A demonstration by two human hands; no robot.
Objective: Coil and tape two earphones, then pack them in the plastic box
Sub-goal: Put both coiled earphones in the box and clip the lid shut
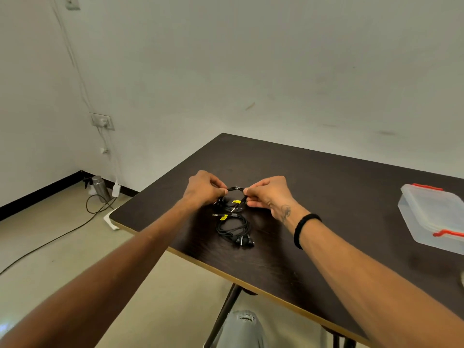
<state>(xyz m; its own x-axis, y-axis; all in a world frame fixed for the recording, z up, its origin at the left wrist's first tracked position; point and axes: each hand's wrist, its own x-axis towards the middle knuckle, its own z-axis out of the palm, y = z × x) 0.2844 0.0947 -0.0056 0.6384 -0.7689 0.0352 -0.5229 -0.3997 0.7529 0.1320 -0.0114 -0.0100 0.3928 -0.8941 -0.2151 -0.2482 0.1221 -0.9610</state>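
Observation:
Two black earphones lie near the middle of the dark table [326, 187]. The far coiled earphone [234, 197], with a yellow tag by its plug, is held from both sides: my left hand [204, 188] pinches its left side and my right hand [268, 194] pinches its right side. The near coiled earphone [233, 228] rests on the table just in front of the hands, its plug and yellow tag pointing left, its earbuds at the front. The clear plastic box [431, 217] with red clips sits shut at the table's right edge.
The table's front edge [200, 263] runs diagonally below my arms. On the floor at left stand a metal bottle [100, 188] and a black cable [75, 228]. My knee [243, 330] shows under the table.

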